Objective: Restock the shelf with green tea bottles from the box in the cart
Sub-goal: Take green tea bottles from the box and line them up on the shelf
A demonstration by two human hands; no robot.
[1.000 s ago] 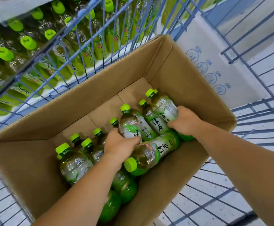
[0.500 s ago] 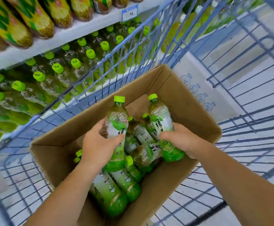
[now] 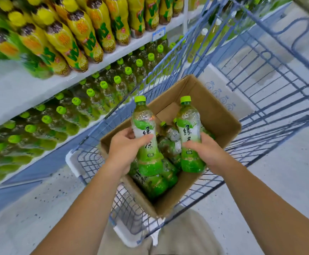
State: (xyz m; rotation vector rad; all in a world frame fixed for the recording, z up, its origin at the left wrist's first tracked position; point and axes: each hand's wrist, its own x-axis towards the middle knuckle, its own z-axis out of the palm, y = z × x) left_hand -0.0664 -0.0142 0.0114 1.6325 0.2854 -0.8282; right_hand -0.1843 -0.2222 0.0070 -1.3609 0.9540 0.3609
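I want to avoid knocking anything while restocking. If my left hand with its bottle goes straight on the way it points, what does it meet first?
Probably the blue wire wall of the cart, which stands between the left hand and the shelf's green tea bottles; depth is unclear.

The box (image 3: 221, 115) sits in the cart (image 3: 271, 115), with loose bottles (image 3: 165, 144) lying inside it. Above the box, the left hand (image 3: 126, 151) holds one bottle (image 3: 146, 142) upright and the right hand (image 3: 203, 153) holds another (image 3: 189, 137) beside it. The shelf (image 3: 12, 92) stands left of the cart, with rows of bottles (image 3: 95, 94) under it.
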